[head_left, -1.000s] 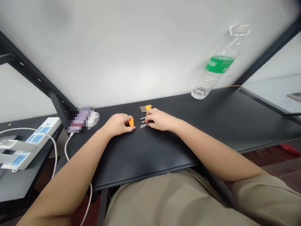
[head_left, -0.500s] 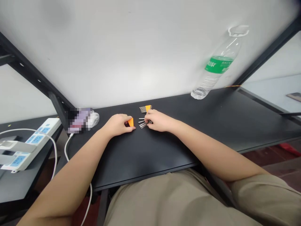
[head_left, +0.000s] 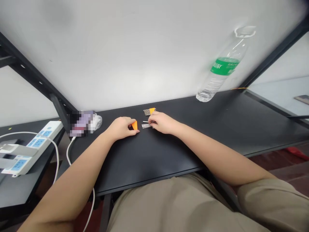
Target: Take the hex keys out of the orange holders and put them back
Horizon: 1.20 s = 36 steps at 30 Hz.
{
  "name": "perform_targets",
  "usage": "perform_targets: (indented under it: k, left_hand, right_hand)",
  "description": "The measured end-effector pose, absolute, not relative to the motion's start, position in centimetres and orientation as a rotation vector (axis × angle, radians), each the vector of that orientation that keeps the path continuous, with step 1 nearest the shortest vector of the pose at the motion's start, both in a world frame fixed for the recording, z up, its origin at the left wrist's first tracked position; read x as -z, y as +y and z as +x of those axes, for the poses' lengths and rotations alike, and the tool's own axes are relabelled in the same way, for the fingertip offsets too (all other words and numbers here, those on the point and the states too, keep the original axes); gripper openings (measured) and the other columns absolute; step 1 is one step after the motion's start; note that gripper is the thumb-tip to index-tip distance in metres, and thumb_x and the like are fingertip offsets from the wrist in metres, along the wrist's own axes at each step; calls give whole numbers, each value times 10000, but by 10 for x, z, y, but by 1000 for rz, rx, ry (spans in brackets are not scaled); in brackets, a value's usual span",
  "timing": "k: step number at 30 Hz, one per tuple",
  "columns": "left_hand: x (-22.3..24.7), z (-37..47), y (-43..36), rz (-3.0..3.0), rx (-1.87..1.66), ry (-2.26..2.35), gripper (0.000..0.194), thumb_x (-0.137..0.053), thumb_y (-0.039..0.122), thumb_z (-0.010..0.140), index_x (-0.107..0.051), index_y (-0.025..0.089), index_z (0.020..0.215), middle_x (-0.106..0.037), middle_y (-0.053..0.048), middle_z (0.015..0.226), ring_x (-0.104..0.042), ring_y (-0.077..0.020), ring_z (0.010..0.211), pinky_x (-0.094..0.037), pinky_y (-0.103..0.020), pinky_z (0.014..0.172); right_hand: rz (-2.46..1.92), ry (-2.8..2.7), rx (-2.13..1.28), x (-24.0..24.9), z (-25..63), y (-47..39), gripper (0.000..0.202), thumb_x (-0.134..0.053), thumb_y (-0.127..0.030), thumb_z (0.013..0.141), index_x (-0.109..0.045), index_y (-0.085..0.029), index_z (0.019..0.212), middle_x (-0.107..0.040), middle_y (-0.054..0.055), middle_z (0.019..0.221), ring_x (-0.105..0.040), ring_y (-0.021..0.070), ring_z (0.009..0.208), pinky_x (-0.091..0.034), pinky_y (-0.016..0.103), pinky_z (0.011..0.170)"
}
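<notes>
My left hand (head_left: 122, 128) is closed in a pinch on a small orange piece (head_left: 135, 125), which looks like paper or tape, low over the black tabletop. Just to its right, my right hand (head_left: 161, 123) has its fingers closed round several thin metal rods (head_left: 146, 126). Their ends point left toward the orange piece, and the rest is hidden by the fingers. Behind this hand lies a bundle of similar metal rods (head_left: 146, 112), side by side, with an orange band (head_left: 152, 111) across it.
A large clear bottle (head_left: 225, 66) with a green label stands at the back right by the wall. At left are a pixelated object beside a crumpled white item (head_left: 96, 123), a power strip (head_left: 33, 146) and a white cable (head_left: 57, 158). The black table (head_left: 149, 158) ends near my lap.
The rods under my right hand were fanned out and now mostly lie closer to parallel. My right fingers have shifted slightly. My left hand stays in place with the orange piece.
</notes>
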<state>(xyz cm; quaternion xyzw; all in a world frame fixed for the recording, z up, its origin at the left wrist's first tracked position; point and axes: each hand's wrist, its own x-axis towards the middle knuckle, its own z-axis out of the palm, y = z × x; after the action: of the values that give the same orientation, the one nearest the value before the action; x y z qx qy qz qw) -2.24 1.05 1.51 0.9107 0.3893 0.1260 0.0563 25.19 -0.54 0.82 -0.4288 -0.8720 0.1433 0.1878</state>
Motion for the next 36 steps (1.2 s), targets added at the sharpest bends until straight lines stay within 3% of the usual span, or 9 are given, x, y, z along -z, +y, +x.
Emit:
perform_targets:
  k: [11, 17, 22, 31, 36]
  left_hand:
    - [-16, -21, 10, 2741, -375, 1182, 312, -694, 543, 817, -676, 232, 848, -642, -11, 774, -568, -178, 712, -368, -286, 631]
    - [-16, -21, 10, 2730, -386, 1168, 303, -701, 530, 821, -669, 232, 865, -652, -8, 789, -573, -175, 717, -369, -283, 637]
    - [-16, -21, 10, 2727, -376, 1174, 295, -702, 523, 819, -662, 232, 847, -643, -5, 776, -566, -174, 707, -360, -283, 624]
    - [-15, -21, 11, 2740, -378, 1172, 301, -706, 528, 820, -652, 234, 858, -637, -2, 778, -562, -176, 711, -365, -287, 628]
    - [-15, -21, 11, 2736, -371, 1174, 299, -705, 528, 823, -645, 236, 851, -640, 2, 778, -566, -171, 704, -369, -286, 628]
  right_hand:
    - [-1252, -2404, -491, -5, 262, 5, 261, -554, -77, 911, -762, -232, 938, -757, 22, 1002, -656, 194, 939, -462, 300, 841]
    - [-1085, -2527, -515, -10, 256, 0, 187, -674, -191, 887, -722, -198, 1068, -715, 70, 1060, -626, 219, 969, -465, 314, 838]
    - [-1086, -2504, -482, -7, 252, -3, 197, -627, -99, 863, -680, -193, 1028, -706, 65, 1050, -614, 216, 977, -459, 315, 853]
    - [-1130, -2487, -497, -11, 255, -2, 100, -633, -141, 894, -721, -182, 872, -679, 66, 958, -611, 188, 873, -451, 292, 784]
    - [-1185, -2532, -424, -10, 253, -4, 87, -640, -128, 887, -716, -170, 885, -668, 81, 971, -605, 203, 906, -453, 289, 776]
